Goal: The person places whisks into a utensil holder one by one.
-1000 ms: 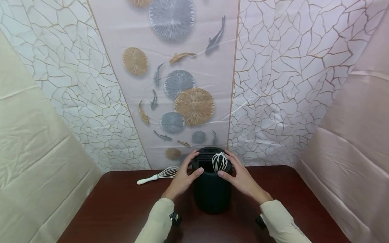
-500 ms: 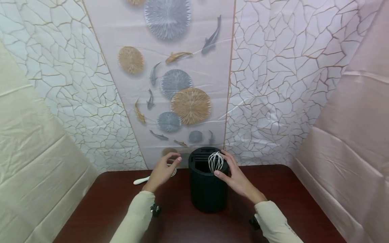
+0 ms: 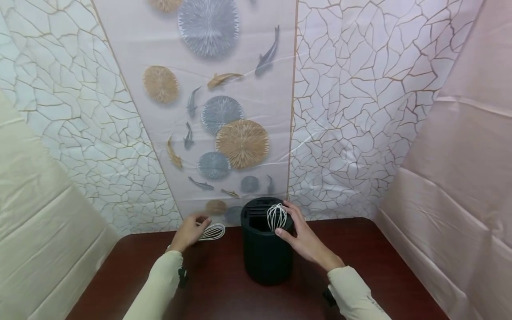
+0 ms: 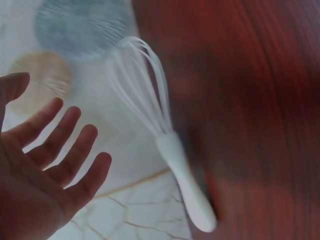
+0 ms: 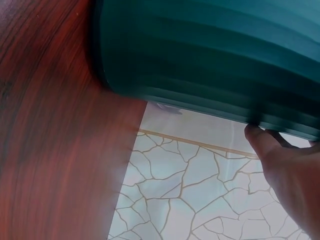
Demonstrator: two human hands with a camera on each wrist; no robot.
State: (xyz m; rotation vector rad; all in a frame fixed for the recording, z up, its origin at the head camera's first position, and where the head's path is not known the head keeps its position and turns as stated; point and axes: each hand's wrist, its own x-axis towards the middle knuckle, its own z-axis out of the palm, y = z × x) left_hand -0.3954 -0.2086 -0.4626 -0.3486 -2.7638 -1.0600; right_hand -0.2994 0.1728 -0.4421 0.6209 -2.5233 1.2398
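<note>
A dark cylindrical utensil holder (image 3: 268, 260) with slots in its top stands on the table. One wire whisk (image 3: 277, 217) is upright in its opening, wire end up, handle hidden inside. My right hand (image 3: 307, 242) holds the holder's rim from the right, thumb in front and fingers behind. In the right wrist view the thumb touches the ribbed wall. A second whisk (image 4: 172, 155) lies left of the holder, its white handle toward the left. Above it hovers my left hand (image 3: 188, 234), fingers spread and loosely bent in the left wrist view, apart from the whisk.
The dark red-brown wooden table (image 3: 224, 289) ends at the back against a patterned cloth wall (image 3: 336, 146). Plain cloth panels (image 3: 444, 213) slope in on both sides. The holder stands close to the back wall.
My left hand has let go of the holder and moved left over the lying whisk. My right hand stays at the holder's rim. The head view has shifted slightly right.
</note>
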